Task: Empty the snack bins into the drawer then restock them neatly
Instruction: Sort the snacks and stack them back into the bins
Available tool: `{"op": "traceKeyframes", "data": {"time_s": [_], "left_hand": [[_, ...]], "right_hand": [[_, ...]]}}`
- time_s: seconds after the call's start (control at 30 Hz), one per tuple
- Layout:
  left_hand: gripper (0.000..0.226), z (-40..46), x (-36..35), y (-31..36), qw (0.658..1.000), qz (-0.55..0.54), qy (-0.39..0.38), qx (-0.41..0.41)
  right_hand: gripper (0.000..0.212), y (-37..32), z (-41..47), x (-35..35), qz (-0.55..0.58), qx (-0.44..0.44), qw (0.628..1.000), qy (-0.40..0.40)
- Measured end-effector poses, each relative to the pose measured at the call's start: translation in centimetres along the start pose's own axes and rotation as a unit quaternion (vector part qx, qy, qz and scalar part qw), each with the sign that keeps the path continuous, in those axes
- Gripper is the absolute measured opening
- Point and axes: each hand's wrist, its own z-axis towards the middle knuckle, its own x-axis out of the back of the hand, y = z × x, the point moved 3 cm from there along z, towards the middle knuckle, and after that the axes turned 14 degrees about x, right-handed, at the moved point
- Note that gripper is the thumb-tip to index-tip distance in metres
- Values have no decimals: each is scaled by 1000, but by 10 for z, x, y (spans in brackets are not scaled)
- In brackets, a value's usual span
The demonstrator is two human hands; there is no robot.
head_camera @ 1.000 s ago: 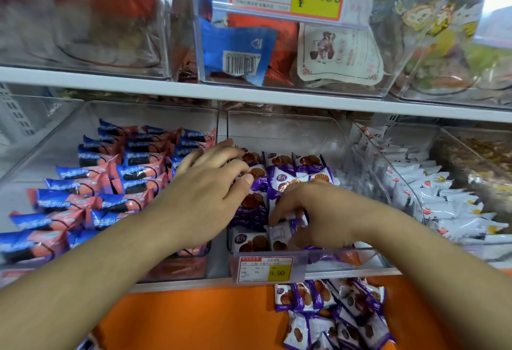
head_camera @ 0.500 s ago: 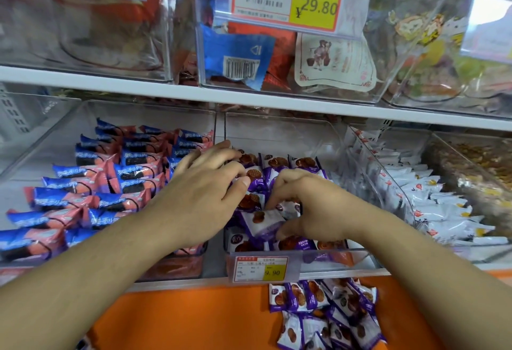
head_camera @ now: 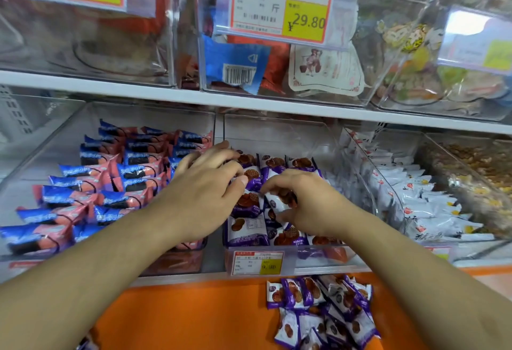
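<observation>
Both hands work inside the middle clear bin [head_camera: 327, 139]. Left hand [head_camera: 205, 191]: fingers spread and nearly straight, resting on the purple waffle-biscuit packets [head_camera: 246, 205] on the bin's left side; grips nothing. Right hand [head_camera: 307, 200]: fingers curled, pinching one packet [head_camera: 277, 202] between thumb and fingertips, packet tilted, just above the rows. Rows of the same packets lie beyond and beneath both hands. Bin left of the left hand: blue-and-pink packets [head_camera: 110, 177] in rows. Bin right of the right hand: white packets [head_camera: 421, 200]. Below both forearms, an orange drawer [head_camera: 180, 316] with a loose heap of purple packets [head_camera: 321, 311] under the right forearm. Yellow price tag [head_camera: 257, 262] on the bin front, below the right hand.
</observation>
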Motion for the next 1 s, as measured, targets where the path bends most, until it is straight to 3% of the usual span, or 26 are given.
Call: {"op": "traceKeyframes", "data": {"time_s": [0.13, 0.27, 0.37, 0.57, 0.67, 0.77, 0.83, 0.9, 1.0], "left_hand": [[55, 0, 0, 0, 1000, -1, -6, 7], [55, 1, 0, 0, 1000, -1, -8, 8], [52, 0, 0, 0, 1000, 1, -9, 6], [40, 0, 0, 0, 1000, -1, -7, 10], [46, -1, 7, 4, 1000, 14, -25, 11], [58, -9, 20, 11, 998, 37, -46, 10], [57, -27, 25, 21, 999, 12, -13, -29], [50, -65, 26, 37, 995, -39, 24, -92], [35, -129, -9, 54, 980, -95, -83, -156]], "right_hand": [[70, -2, -3, -7, -17, 13, 1000, -9], [49, 9, -8, -2, -117, -31, 992, 37], [33, 15, -8, -4, -130, -21, 991, 16], [36, 16, -2, -8, -171, 34, 985, -15], [41, 15, -8, 3, -106, 14, 994, -9], [43, -6, -34, 28, -18, -16, 998, 54], [37, -30, -66, 41, 44, -3, 996, 81], [30, -53, -104, 42, 123, 8, 991, 51], [27, -52, -158, 5, 151, -9, 987, -46]]}}
